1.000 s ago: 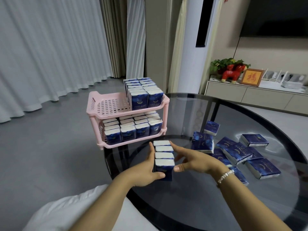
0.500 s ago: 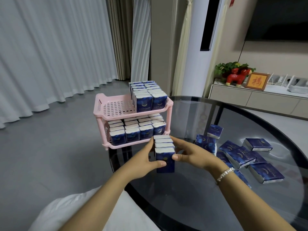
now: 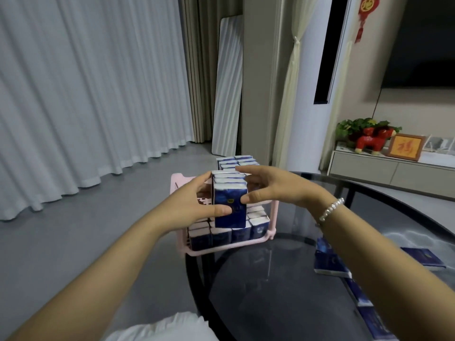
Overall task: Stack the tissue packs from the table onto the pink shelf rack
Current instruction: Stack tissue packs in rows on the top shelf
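A row of several blue-and-white tissue packs (image 3: 230,193) is squeezed upright between my left hand (image 3: 194,205) and my right hand (image 3: 272,185), held in the air over the top tier of the pink shelf rack (image 3: 178,183). Behind the held row, more packs (image 3: 236,162) stand at the back right of the top tier. The lower tier (image 3: 221,247) is packed with upright tissue packs. Loose packs (image 3: 330,264) lie flat on the table to the right, partly hidden by my right forearm.
The rack stands at the left edge of a round dark glass table (image 3: 283,279). Grey floor and white curtains (image 3: 86,94) lie to the left. A low cabinet (image 3: 394,173) with a red figurine and a framed picture stands at the back right.
Both hands have lifted the row of packs off the table and carried it forward and up, over the rack's top tier. The camera has tilted and moved closer to the rack.
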The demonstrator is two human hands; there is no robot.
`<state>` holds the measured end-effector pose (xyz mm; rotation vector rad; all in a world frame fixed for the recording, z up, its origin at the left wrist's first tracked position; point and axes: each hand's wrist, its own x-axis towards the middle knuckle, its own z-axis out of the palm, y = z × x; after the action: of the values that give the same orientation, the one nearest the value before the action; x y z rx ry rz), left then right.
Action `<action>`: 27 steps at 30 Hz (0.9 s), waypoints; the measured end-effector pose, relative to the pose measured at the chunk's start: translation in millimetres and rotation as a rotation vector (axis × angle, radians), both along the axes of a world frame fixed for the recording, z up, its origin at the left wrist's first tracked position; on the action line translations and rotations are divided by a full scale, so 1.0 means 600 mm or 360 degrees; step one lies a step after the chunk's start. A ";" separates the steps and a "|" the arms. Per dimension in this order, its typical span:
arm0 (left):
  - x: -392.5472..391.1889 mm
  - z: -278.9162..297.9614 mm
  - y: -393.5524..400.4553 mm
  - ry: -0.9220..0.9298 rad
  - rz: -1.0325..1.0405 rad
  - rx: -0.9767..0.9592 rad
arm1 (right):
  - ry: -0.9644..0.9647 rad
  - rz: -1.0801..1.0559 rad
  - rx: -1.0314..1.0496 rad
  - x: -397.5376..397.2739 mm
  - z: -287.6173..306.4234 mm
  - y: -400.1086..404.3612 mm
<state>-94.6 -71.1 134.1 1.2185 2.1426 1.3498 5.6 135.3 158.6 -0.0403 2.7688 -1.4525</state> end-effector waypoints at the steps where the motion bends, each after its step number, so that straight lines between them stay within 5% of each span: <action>1: -0.014 0.009 0.000 -0.0011 0.0014 0.0003 | -0.0013 0.0017 0.0002 -0.017 0.010 0.000; 13: -0.201 0.011 0.051 -0.0083 0.0235 -0.0150 | -0.0201 -0.0018 0.0173 -0.243 0.033 0.033; 27: -0.255 -0.065 0.106 0.0228 0.0232 -0.0531 | -0.0210 -0.0115 0.1104 -0.286 -0.004 0.042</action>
<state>-247.8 -7.6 94.9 1.0698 2.4748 0.9266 -166.3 160.4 156.2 0.1568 3.0052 -0.4138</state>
